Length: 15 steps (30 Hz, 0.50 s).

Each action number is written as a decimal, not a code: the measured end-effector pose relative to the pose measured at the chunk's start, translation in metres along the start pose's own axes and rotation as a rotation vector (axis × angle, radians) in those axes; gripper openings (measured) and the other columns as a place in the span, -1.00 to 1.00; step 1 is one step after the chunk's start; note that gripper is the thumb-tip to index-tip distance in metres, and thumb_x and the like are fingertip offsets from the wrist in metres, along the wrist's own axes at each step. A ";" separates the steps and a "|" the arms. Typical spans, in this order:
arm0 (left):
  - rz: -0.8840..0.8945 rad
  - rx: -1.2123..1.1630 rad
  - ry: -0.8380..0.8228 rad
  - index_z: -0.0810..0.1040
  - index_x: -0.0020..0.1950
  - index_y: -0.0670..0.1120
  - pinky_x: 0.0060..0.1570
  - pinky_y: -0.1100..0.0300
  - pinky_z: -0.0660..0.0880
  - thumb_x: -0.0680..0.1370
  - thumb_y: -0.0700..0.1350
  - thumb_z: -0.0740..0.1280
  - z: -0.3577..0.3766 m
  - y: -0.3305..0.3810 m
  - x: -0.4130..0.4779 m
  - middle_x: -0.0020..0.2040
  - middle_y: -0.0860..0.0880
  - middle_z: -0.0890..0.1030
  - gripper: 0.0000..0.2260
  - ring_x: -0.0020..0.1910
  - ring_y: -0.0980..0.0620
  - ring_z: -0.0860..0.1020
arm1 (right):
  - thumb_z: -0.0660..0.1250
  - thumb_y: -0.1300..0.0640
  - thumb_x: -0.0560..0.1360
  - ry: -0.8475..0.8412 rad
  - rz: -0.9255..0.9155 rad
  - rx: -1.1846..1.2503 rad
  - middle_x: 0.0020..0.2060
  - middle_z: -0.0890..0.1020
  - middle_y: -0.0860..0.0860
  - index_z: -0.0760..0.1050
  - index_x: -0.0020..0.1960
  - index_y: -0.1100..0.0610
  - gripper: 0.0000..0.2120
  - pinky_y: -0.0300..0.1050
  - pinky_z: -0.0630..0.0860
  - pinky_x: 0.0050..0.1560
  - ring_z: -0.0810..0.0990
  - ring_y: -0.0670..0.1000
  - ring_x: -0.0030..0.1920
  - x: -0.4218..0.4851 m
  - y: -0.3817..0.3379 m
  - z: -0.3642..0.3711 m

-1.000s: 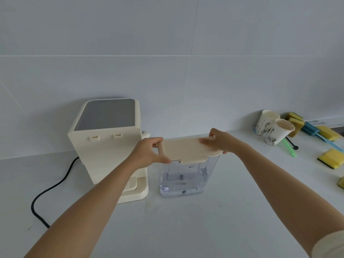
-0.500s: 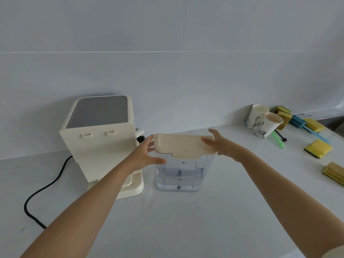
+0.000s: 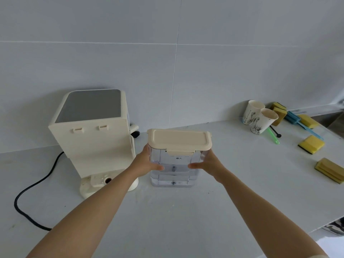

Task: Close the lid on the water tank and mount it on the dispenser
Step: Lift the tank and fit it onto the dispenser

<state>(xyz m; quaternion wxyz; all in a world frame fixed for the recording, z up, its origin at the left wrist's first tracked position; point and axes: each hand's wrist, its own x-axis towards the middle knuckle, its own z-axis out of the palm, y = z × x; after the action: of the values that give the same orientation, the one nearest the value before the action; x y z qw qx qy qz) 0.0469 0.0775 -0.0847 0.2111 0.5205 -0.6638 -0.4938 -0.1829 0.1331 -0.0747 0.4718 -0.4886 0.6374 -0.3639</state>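
Observation:
A clear water tank (image 3: 175, 172) with some water stands on the white counter, right of the dispenser. Its cream lid (image 3: 179, 139) lies flat on top, front latch down. My left hand (image 3: 147, 162) grips the tank's left side and my right hand (image 3: 208, 163) grips its right side, thumbs on the front wall. The cream dispenser (image 3: 93, 138) stands at the left with its back toward me. Its low base (image 3: 100, 181) with a round port is bare.
A black power cord (image 3: 31, 190) runs from the dispenser across the counter's left. Two paper cups (image 3: 260, 118) stand at the back right, beside yellow sponges (image 3: 311, 144) and blue and green utensils. The tiled wall lies right behind; the counter edge drops at lower right.
The lid went from held above the tank to seated flat on it. Both hands moved off the lid down onto the tank's sides.

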 end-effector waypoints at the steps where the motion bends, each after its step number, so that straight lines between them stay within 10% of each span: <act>1: 0.002 0.008 0.008 0.07 0.43 0.01 0.12 0.26 0.24 0.30 -0.16 0.52 0.000 0.001 0.000 0.43 0.04 0.27 -0.14 0.26 0.10 0.30 | 0.53 0.27 0.19 0.006 0.002 0.000 0.37 0.33 0.02 0.08 0.41 0.02 -0.06 -0.09 0.21 0.30 0.26 0.05 0.37 0.001 0.000 0.000; 15: 0.016 0.146 0.142 0.30 0.25 -0.13 0.00 0.04 0.41 0.28 -0.11 0.53 -0.009 0.027 -0.028 0.15 -0.18 0.50 -0.37 -0.01 -0.11 0.46 | 0.60 0.12 0.09 0.035 0.004 -0.200 0.28 0.46 0.02 0.29 0.31 0.03 -0.14 -0.12 0.31 0.12 0.41 0.04 0.29 0.002 -0.025 -0.013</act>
<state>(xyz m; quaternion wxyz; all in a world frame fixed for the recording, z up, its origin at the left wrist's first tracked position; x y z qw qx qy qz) 0.0516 0.0977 -0.0509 0.2231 0.5626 -0.6857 -0.4044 -0.1882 0.1246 -0.0479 0.4102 -0.5254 0.6798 -0.3059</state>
